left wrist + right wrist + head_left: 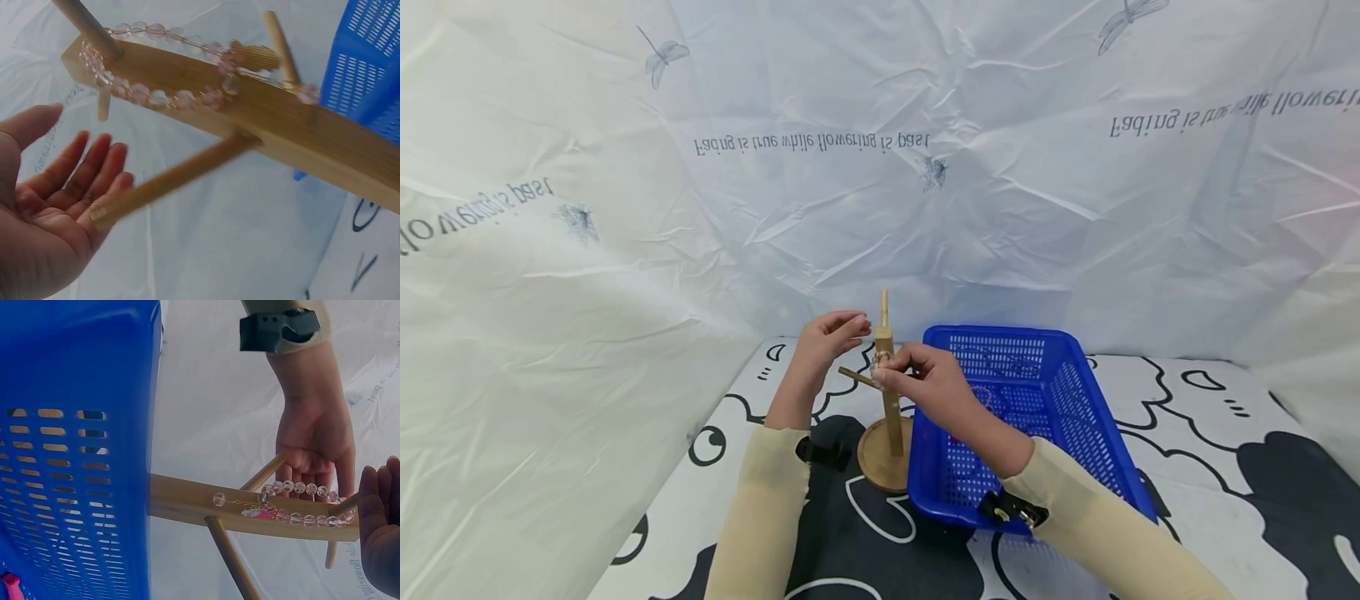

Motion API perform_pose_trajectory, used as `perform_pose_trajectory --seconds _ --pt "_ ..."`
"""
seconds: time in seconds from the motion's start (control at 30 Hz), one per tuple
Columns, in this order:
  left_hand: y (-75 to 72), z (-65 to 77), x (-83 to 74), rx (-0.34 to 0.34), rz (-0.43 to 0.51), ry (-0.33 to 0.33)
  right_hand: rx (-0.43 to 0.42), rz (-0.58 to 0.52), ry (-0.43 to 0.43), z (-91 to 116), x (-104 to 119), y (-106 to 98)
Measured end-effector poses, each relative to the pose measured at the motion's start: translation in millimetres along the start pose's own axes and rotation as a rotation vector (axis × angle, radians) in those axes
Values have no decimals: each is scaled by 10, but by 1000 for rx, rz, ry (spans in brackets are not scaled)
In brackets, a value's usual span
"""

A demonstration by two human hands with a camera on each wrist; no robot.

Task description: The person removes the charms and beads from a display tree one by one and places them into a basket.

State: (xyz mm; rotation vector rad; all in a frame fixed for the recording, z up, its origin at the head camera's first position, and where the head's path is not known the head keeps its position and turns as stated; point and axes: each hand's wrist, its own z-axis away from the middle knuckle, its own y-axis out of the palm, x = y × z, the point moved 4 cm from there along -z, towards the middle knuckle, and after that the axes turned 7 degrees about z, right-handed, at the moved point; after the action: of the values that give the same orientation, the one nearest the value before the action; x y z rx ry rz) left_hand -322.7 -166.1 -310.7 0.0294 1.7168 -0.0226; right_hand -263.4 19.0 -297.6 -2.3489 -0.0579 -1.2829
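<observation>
A wooden peg stand [892,417] rises from a round base [874,457]. A bracelet of clear pink beads [184,100] loops around an upper peg and lies against the post. A gold charm [253,55] and a short chain trail from it; in the right wrist view a pink-and-white charm [258,514] shows. My left hand [831,343] is beside the post, its fingers loosely extended and holding nothing. My right hand [382,534] is by that peg's outer end, fingers fairly straight, with no beads visible between them. Whether it touches the peg is hidden.
A blue perforated basket [1101,417] stands right of the stand, under my right forearm, with small pink items [981,395] inside. Other pegs [181,178] jut from the post. White printed sheeting [850,217] hangs behind; a black-and-white patterned cloth [1195,417] covers the table.
</observation>
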Motion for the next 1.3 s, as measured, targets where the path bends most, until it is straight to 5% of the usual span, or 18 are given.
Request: perform_pose_trajectory --seconds 0.4,0.6,1.3 --pt "-115 214 385 -126 249 35 -5 3 6 4 1 4" --pt "-70 263 529 -119 262 15 -6 -5 -3 4 -24 11" --pt "81 355 853 -150 522 -9 -5 -23 -7 6 -3 14"
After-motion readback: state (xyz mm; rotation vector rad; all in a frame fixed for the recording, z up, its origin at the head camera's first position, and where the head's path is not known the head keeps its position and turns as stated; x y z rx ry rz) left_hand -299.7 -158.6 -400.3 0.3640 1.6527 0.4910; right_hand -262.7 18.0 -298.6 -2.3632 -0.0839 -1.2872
